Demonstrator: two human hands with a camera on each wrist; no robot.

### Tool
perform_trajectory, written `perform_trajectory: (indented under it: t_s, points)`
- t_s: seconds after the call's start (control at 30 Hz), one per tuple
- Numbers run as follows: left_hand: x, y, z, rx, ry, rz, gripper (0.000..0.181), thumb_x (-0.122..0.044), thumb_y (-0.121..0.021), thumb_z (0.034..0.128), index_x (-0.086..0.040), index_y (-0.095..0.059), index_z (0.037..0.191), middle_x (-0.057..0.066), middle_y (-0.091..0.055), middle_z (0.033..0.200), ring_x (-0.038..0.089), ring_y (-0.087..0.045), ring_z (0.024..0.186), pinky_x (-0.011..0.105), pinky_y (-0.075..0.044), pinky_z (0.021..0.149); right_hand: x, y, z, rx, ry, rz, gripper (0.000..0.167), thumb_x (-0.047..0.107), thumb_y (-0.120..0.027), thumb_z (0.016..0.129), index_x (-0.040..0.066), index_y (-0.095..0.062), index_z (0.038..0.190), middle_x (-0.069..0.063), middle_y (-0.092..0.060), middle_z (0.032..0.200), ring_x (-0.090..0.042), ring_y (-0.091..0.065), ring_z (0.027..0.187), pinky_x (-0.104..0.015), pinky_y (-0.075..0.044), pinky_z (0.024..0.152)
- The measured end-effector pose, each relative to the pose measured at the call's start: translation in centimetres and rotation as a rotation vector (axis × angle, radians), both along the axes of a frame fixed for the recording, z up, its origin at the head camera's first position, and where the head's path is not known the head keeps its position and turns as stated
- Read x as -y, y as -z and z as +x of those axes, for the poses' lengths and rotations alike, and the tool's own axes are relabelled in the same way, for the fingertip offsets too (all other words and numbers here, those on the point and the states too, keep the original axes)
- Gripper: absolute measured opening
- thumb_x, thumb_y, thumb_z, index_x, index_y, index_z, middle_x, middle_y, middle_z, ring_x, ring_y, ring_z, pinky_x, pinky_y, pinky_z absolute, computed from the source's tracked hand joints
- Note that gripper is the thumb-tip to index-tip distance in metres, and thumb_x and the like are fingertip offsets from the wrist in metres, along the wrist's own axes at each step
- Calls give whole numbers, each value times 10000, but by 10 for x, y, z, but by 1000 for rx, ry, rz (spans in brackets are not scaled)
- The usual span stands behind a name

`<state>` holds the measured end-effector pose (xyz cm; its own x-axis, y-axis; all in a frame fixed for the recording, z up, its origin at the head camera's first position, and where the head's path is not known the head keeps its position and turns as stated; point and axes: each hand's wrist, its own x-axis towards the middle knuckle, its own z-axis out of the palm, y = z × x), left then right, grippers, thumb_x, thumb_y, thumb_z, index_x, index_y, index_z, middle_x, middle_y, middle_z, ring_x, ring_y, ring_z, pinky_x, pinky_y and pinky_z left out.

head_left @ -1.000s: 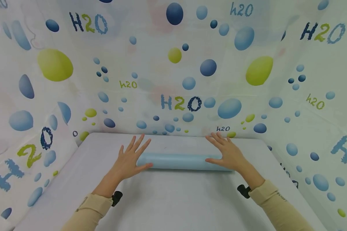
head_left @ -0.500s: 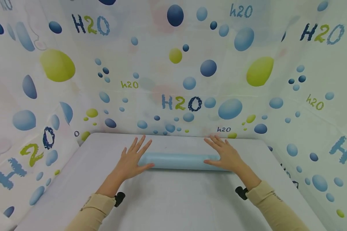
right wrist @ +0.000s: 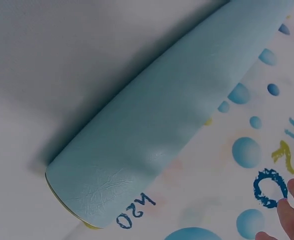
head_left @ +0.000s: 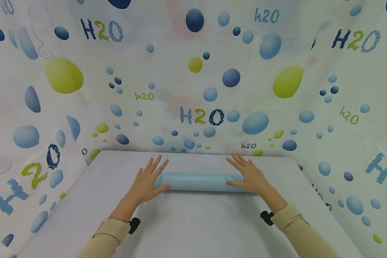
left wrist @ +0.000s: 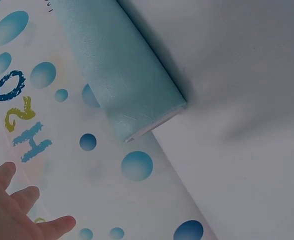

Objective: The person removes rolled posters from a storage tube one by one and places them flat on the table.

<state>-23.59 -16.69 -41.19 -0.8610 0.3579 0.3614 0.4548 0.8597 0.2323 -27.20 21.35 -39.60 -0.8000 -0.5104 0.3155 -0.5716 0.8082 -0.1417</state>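
Observation:
A long light blue roll (head_left: pixel 198 182) with a smooth, slightly creased surface lies crosswise on the white table. My left hand (head_left: pixel 146 182) is at its left end, fingers spread and straight. Mirroring it at the right end is my right hand (head_left: pixel 252 177), also with straight, spread fingers. In the left wrist view the roll's end (left wrist: pixel 152 120) shows, with the left fingers (left wrist: pixel 24 200) well apart from it. The right wrist view has the roll (right wrist: pixel 152 110) running diagonally, and the right fingertips (right wrist: pixel 289 215) stand apart from it too. Neither hand grips anything.
The white table (head_left: pixel 196 225) reaches back to a wall covering (head_left: pixel 167 64) printed with blue and green drops and H2O lettering. The same covering rises at both sides. A small black wrist camera (head_left: pixel 134 225) sits on the left wrist, another (head_left: pixel 266 218) on the right.
Both hands have come slightly nearer each other, the right one moving left a little and the left one a touch right. The roll stays in place and the fingers keep their spread.

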Motion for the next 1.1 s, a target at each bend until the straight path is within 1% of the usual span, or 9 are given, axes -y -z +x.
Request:
perform_trajectory:
  t_s: [0.3, 0.57, 0.67, 0.8, 0.97, 1.1]
  points:
    - [-1, 7, -5, 7, -2, 4, 861, -522, -636, 782, -197, -221, 1462, 110, -146, 1512, 370, -107, 1363, 689, -192, 956, -2, 5, -3, 2, 12, -3, 819, 570, -637, 751, 151, -375, 1404, -143, -324, 1438, -336, -262, 1326, -583, -215, 1024]
    - [-1, 13, -10, 10, -11, -7, 856, -514, -636, 783, -187, -227, 1459, 106, -153, 1511, 374, -136, 1357, 682, -208, 955, -6, 11, -6, 21, 26, -3, 804, 542, -647, 757, 138, -381, 1400, -162, -346, 1423, -335, -257, 1328, -582, -209, 1026]
    - [-1, 16, -11, -4, -11, -14, 851, -498, -649, 780, -183, -239, 1456, 109, -171, 1507, 378, -159, 1350, 682, -227, 946, -7, 14, -8, 18, 26, -10, 800, 534, -652, 757, 131, -387, 1396, -167, -356, 1416, -346, -269, 1321, -589, -215, 1019]
    - [-1, 19, -14, -16, 3, -8, 831, -486, -655, 783, -178, -264, 1449, 112, -195, 1499, 383, -180, 1343, 686, -242, 932, -9, 19, -10, 15, 29, -17, 799, 545, -648, 756, 129, -397, 1390, -165, -364, 1412, -352, -282, 1313, -592, -218, 1016]
    - [-2, 27, -17, -30, 24, -1, 822, -477, -661, 783, -180, -275, 1445, 119, -216, 1491, 388, -198, 1335, 683, -267, 917, -10, 23, -10, 43, 30, -34, 800, 545, -651, 753, 136, -396, 1391, -167, -361, 1413, -361, -281, 1311, -590, -216, 1018]
    - [-3, 34, -21, -73, 49, 23, 827, -422, -703, 765, -147, -303, 1434, 156, -251, 1470, 426, -244, 1306, 672, -309, 894, -12, 27, -10, 59, 38, -45, 797, 541, -652, 755, 136, -396, 1392, -173, -365, 1409, -369, -283, 1308, -589, -220, 1017]
